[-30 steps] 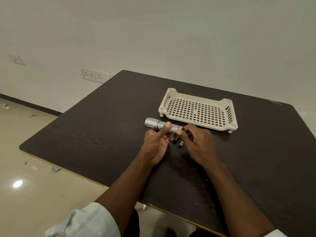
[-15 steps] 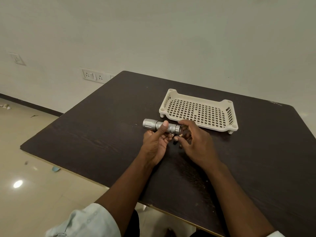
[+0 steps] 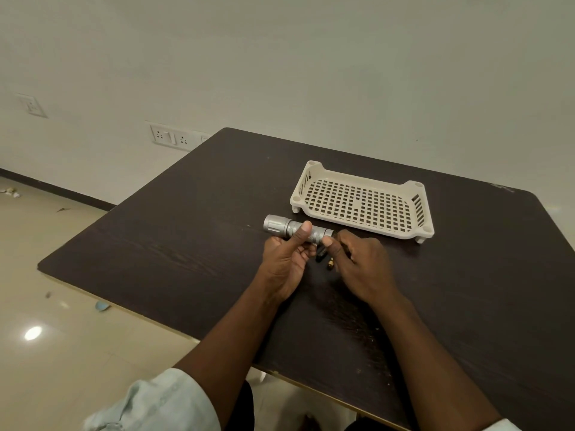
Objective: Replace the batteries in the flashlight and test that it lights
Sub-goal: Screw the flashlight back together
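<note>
Lying across the fingers: one silver flashlight (image 3: 295,230), a ribbed metal cylinder with a wider fluted head pointing left, held level just above the table and just in front of the tray.
Left hand: the left hand (image 3: 284,264) is curled around the flashlight's barrel, palm up, thumb pressed on top of the knurled middle section.
Right hand: the right hand (image 3: 361,265) sits at the flashlight's tail end, thumb and forefinger pinched narrow against that end; what they grip there is hidden by the fingers.
Batteries: two small dark cylinders (image 3: 325,259) lie on the table between the two hands, just beneath the flashlight's tail; one shows a brass-coloured tip. They are too small to read further.
Tray: one cream plastic tray (image 3: 362,202), rectangular with rounded corners, a gridded perforated floor, slotted end walls and short feet, standing on the table behind the hands.
Table: one dark brown tabletop (image 3: 186,244) with a fine wood-grain texture and a pale edge.
Sleeves: two pale rolled sleeves (image 3: 161,402) at the bottom edge.
</note>
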